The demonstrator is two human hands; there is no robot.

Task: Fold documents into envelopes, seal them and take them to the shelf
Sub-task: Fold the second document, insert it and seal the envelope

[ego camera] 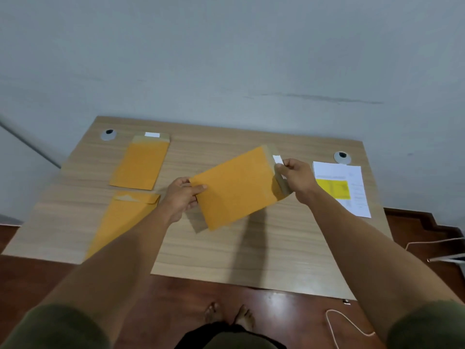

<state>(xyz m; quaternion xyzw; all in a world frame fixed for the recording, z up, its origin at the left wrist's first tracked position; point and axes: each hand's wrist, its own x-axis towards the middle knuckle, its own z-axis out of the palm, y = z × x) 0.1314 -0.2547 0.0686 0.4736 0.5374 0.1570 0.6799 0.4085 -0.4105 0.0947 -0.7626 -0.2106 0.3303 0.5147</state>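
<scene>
My left hand [182, 197] and right hand [298, 176] pinch the orange-brown paper envelope [236, 188] above the wood-grain worktop [226, 253]; its flap strip [278, 159] may stick crooked.

Pale wood-grain worktop [226, 253] set against a grey wall.

On it lie two orange envelopes at the left, one at the far edge [141, 163] and one nearer [123, 220], a stack of printed sheets [344, 187] at the right, and two round cable grommets [108, 134].

Matt orange paper envelope [236, 187], matt pale wood-grain desk [226, 248], glossy dark wooden floor [276, 313], white paper sheets [339, 172]
</scene>
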